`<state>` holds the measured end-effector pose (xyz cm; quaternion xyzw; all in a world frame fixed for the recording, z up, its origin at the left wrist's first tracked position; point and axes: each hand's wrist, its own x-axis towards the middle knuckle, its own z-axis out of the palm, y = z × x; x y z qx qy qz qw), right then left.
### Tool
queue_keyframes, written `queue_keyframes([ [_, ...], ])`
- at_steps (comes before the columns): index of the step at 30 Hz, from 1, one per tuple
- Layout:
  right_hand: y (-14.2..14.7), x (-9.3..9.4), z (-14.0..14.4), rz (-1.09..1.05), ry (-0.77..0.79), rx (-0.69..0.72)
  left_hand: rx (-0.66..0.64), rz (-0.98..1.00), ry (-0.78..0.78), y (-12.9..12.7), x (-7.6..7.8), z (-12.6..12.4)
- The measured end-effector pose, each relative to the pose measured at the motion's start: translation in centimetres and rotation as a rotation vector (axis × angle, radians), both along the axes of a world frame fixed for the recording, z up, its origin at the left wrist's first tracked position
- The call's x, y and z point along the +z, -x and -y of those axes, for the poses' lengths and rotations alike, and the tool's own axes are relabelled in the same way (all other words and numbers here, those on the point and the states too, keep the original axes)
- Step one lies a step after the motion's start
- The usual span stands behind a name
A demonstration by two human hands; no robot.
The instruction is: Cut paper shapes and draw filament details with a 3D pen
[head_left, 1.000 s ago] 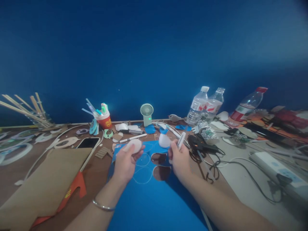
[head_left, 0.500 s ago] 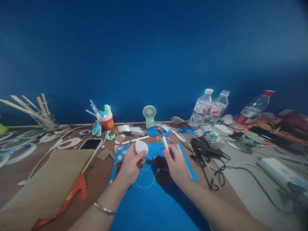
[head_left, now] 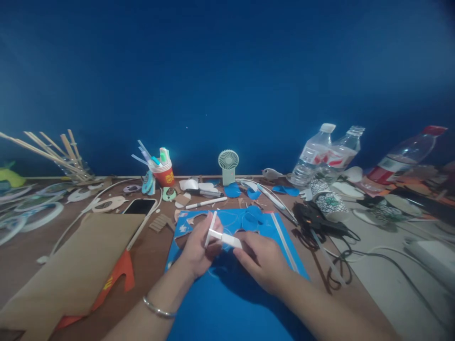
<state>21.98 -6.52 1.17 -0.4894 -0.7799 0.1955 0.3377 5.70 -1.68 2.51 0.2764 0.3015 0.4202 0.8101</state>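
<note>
Both my hands meet low over a blue sheet point(head_left: 227, 303) marked with drawn and cut-out circles. My left hand point(head_left: 197, 248) pinches a thin white paper piece point(head_left: 211, 221), seen edge-on. My right hand point(head_left: 261, 258) holds a white stick point(head_left: 225, 238) whose tip touches that paper piece. A silver bangle point(head_left: 158, 310) circles my left wrist.
Cardboard with an orange underside point(head_left: 64, 279) lies at the left, a phone point(head_left: 140, 207) behind it. A red cup of pens point(head_left: 164, 173), a small fan point(head_left: 228, 166), three water bottles point(head_left: 313, 154), a black glue gun point(head_left: 316, 219) with cables, a power strip point(head_left: 432, 255) and paper scraps crowd the table.
My hands came down and together over the blue sheet. The white paper piece turned from flat-on to edge-on, and the stick swung from upright to lying across against it.
</note>
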Motion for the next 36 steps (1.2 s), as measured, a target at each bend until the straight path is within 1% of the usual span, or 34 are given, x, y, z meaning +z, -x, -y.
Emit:
queue_keyframes([
  [5, 0.11, -0.17, 0.01, 0.095, -0.034, 0.042, 0.007, -0.128, -0.092, -0.54, 0.13, 0.39],
  [12, 0.10, -0.39, -0.02, 0.112, -0.112, 0.017, 0.020, -0.139, -0.120, -0.53, -0.02, 0.33],
  [19, 0.07, -0.16, 0.04, 0.092, -0.191, -0.017, 0.045, -0.147, -0.095, -0.49, 0.00, 0.35],
  [24, 0.01, -0.30, -0.01, 0.090, -0.212, -0.025, 0.053, -0.177, -0.153, -0.77, 0.26, 0.59],
  [27, 0.00, -0.39, -0.04, 0.098, -0.213, -0.021, 0.065, -0.149, -0.100, -0.90, 0.39, 0.74],
  [30, 0.02, -0.39, -0.05, 0.101, -0.214, -0.015, 0.105, -0.105, -0.037, -0.90, 0.54, 0.77],
  [36, 0.02, -0.17, 0.03, 0.107, -0.220, -0.014, 0.137, -0.056, -0.015, -0.87, 0.90, 0.70],
])
